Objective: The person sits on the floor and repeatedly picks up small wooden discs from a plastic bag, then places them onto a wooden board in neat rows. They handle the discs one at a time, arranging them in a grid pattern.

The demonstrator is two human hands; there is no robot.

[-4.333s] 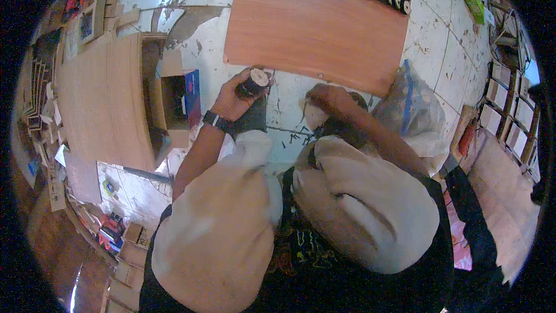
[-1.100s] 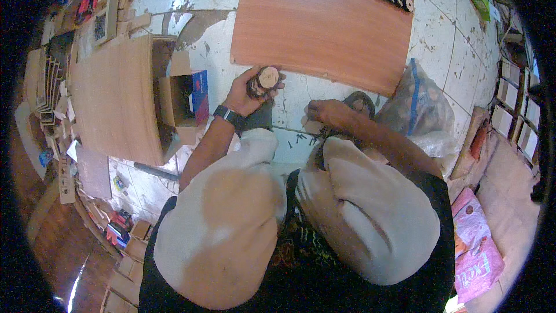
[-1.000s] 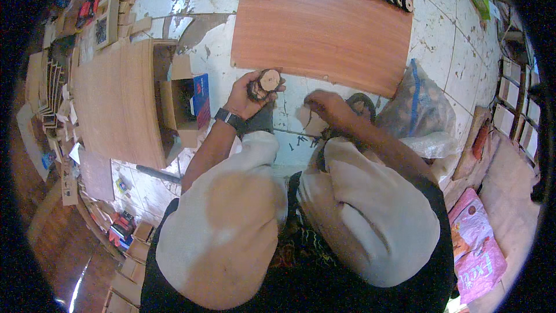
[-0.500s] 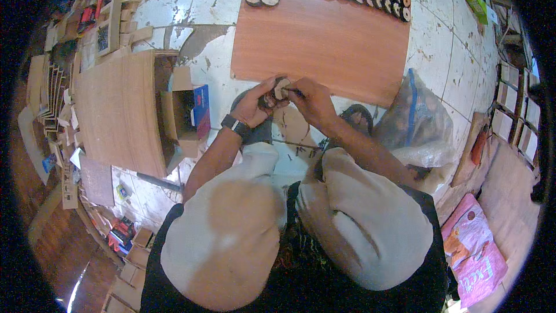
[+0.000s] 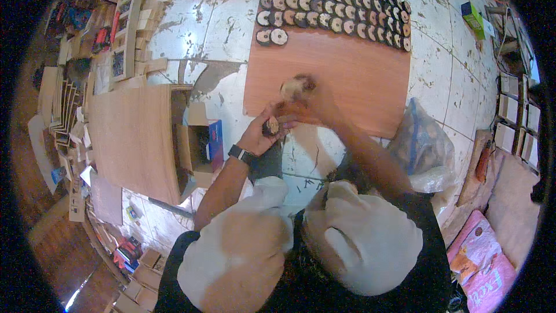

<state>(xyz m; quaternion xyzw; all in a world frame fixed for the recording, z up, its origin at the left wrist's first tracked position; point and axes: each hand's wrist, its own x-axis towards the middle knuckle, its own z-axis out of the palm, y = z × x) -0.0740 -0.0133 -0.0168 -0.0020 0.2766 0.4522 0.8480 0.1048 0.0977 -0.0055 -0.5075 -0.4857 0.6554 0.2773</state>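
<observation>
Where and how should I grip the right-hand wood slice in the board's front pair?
Probably pinch that wood slice by its dark rim, coming from near right: it lies flat on the board, another slice close on its left, a row just beyond.

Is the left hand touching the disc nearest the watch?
Touching. The head view shows the disc gripped in the left hand, its dark rim against the hand with no gap showing.

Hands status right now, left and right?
Left hand: closed around a dark-rimmed disc.
Right hand: motion-blurred, apparently at a pale-faced disc; grip can't be told.
</observation>
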